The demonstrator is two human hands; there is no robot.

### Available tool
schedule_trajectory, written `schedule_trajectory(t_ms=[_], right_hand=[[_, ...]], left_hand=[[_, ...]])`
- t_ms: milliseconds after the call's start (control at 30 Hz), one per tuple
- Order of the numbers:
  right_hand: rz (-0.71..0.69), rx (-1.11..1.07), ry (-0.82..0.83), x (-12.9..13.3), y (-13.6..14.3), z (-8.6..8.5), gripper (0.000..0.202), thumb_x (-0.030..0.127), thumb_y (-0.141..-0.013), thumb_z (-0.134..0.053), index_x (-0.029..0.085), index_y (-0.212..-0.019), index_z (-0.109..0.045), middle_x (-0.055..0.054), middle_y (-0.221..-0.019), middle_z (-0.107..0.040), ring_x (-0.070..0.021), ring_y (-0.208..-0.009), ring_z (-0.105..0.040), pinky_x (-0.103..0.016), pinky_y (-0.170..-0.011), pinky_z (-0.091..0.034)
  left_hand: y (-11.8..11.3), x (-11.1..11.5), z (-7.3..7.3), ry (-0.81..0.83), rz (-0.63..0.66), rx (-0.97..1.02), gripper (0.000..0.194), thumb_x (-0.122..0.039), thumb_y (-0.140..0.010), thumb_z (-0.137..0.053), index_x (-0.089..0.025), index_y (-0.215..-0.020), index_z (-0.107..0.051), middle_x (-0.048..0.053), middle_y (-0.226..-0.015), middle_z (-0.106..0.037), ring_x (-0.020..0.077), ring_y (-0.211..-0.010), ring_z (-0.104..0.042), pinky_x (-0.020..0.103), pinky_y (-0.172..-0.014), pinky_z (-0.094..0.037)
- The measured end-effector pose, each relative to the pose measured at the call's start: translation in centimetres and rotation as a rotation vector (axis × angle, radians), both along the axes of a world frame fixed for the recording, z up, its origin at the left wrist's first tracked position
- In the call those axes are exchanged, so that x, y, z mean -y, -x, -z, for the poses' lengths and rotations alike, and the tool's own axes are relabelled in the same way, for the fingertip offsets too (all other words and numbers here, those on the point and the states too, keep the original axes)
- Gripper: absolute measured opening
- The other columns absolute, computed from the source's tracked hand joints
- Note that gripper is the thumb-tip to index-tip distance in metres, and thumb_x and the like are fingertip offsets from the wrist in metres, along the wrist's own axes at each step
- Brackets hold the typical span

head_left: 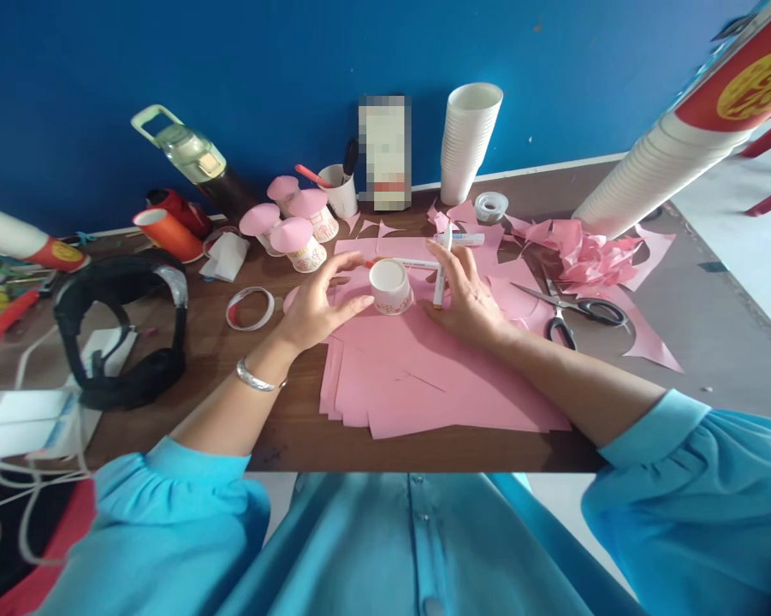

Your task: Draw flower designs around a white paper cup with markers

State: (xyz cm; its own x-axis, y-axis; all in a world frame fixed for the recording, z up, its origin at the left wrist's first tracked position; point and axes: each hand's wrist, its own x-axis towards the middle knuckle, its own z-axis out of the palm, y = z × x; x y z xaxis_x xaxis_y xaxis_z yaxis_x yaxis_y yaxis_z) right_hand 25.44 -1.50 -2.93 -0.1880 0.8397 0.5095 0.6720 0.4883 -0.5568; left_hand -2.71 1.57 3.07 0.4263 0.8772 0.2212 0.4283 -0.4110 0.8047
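Note:
A small white paper cup point(390, 289) with orange-red drawing round its lower side stands on a stack of pink paper sheets point(417, 385). Left of it, my left hand point(324, 304) is open, thumb and fingers apart; the thumb tip comes close to the cup, and I cannot tell if it touches. My right hand point(465, 295), to the cup's right, holds a white marker point(441, 278) nearly upright between its fingers. Behind the cup, another white marker point(407, 263) with an orange end lies on the paper. A capped marker point(465, 239) lies farther back.
Several decorated cups with pink cone tops point(292, 233) stand back left. Scissors point(571, 305) and crumpled pink paper point(581, 252) lie right. Stacked paper cups point(468, 145) stand by the blue wall. A tape roll point(250, 308), a black headband point(121, 334) and a bottle point(196, 158) are left.

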Motion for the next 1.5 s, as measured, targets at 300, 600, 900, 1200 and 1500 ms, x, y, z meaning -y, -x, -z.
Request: schedule_trajectory(t_ms=[300, 600, 900, 1200, 1500], right_hand=[[-0.032, 0.003, 0.006, 0.1, -0.2, 0.0, 0.092, 0.022, -0.088, -0.072, 0.031, -0.170, -0.031, -0.017, -0.148, -0.054, -0.0318, -0.116, -0.069, -0.044, -0.074, -0.068], [-0.033, -0.101, -0.118, 0.6, -0.3, -1.9, 0.065, 0.035, -0.099, -0.073, 0.028, -0.158, -0.047, -0.011, -0.126, -0.068, -0.0246, -0.094, -0.072, -0.046, -0.085, -0.069], [-0.303, -0.154, -0.306, 4.5, 0.1, -6.8, 0.031, 0.027, -0.114, -0.053, 0.024, -0.141, -0.068, -0.004, -0.088, -0.077, -0.0190, -0.071, -0.074, -0.034, -0.068, -0.066], [-0.403, -0.063, -0.227, 4.9, 1.1, -5.6, 0.016, 0.025, -0.111, -0.060, 0.021, -0.124, -0.070, -0.006, -0.095, -0.075, -0.0183, -0.080, -0.078, -0.030, -0.066, -0.066], [-0.424, -0.030, -0.332, 4.7, 1.8, -5.2, 0.014, 0.011, -0.101, -0.065, 0.021, -0.111, -0.063, -0.001, -0.081, -0.075, -0.0159, -0.070, -0.078, -0.025, -0.060, -0.065]], left_hand=[[-2.9, -0.7, 0.7, 0.003, 0.063, 0.018, 0.057, -0.049, -0.092, -0.081, -0.020, -0.139, -0.065, 0.015, -0.146, -0.073, 0.0311, -0.138, -0.069, 0.050, -0.122, -0.054], [-2.6, -0.8, 1.1, 0.216, -0.062, 0.336, 0.051, -0.064, -0.089, -0.080, -0.025, -0.122, -0.074, 0.007, -0.121, -0.078, 0.0287, -0.115, -0.074, 0.044, -0.100, -0.060], [-2.7, -0.5, 2.7, 0.323, 0.016, 0.434, 0.042, -0.058, -0.092, -0.076, -0.025, -0.119, -0.073, 0.008, -0.121, -0.078, 0.0275, -0.115, -0.073, 0.039, -0.095, -0.061], [-2.9, 0.2, 2.5, 0.362, 0.036, 0.413, 0.044, -0.052, -0.091, -0.077, -0.021, -0.122, -0.072, 0.011, -0.129, -0.077, 0.0275, -0.118, -0.072, 0.040, -0.097, -0.060], [-3.0, 0.1, 2.4, 0.331, 0.023, 0.333, 0.049, -0.057, -0.092, -0.075, -0.020, -0.123, -0.070, 0.010, -0.122, -0.075, 0.0252, -0.111, -0.070, 0.038, -0.093, -0.059]])
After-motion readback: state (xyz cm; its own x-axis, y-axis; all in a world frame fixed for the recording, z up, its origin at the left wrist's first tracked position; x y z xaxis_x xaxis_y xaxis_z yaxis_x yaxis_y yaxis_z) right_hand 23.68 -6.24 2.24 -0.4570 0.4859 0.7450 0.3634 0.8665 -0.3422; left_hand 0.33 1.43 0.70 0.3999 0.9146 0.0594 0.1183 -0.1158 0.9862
